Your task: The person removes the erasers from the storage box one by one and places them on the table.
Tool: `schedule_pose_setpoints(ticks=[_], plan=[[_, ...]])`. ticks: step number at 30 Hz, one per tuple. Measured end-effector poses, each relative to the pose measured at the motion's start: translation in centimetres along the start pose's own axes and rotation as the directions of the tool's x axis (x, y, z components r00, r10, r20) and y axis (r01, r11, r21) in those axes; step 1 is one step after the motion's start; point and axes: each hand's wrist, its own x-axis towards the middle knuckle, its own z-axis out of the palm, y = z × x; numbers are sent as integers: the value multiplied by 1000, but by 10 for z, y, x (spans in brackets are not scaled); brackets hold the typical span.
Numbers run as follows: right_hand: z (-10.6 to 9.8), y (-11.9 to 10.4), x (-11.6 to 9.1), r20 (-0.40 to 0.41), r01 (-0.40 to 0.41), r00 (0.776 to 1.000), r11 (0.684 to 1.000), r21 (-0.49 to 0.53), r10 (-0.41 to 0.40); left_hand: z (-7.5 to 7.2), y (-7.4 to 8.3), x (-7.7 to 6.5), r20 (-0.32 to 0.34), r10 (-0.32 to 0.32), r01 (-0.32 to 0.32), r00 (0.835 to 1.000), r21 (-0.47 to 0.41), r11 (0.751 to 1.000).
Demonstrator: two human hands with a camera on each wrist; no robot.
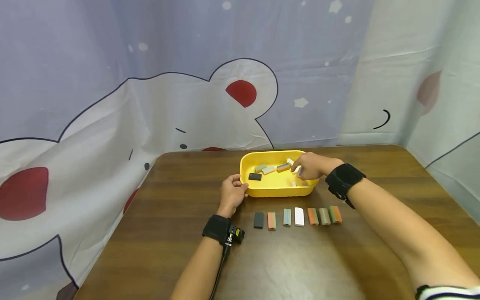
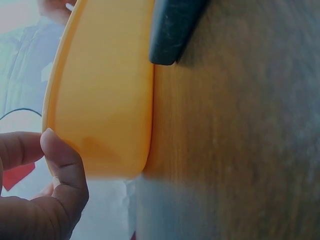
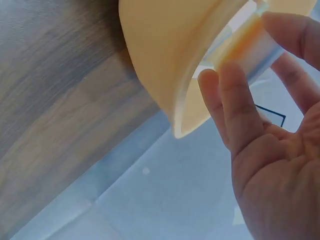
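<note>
Yellow tray [image 1: 279,192]: on the surface [image 1: 180,250], between left grip [image 1: 233,193] and right grip [image 1: 314,165].
Block row [image 1: 299,216]: seven pieces, nearer side of both grips.
Left grip: thumb and fingers pinching the tray's rim.
Right grip: partly closed, holding a striped block [image 3: 252,52].
Dark block [image 1: 255,176]: inside, right of left grip.

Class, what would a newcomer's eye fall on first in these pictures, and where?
Probably the bright yellow tub near the far edge of the table, with the left hand pinching its rim and the right hand reaching in. Then the row of seven small blocks before it, and red shapes on the curtain behind.
</note>
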Motion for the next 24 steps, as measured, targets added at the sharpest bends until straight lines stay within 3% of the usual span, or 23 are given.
schedule_pose_setpoints(ticks=[5, 14, 20, 24], plan=[[0, 4, -23, -36, 26, 999, 997, 67, -24, 1, -1, 1, 3, -6, 6, 1000, -4, 1000], [11, 8, -63, -182, 105, 979, 990, 95, -87, -4, -1, 1, -3, -12, 12, 1000, 14, 1000], [14, 8, -81, -210, 159, 969, 979, 126, -130, -11, 3, 1, -23, -12, 13, 1000, 10, 1000], [20, 13, -92, -190, 124, 977, 981, 148, -95, -13, 4, 1, -33, -15, 16, 999, 13, 1000]])
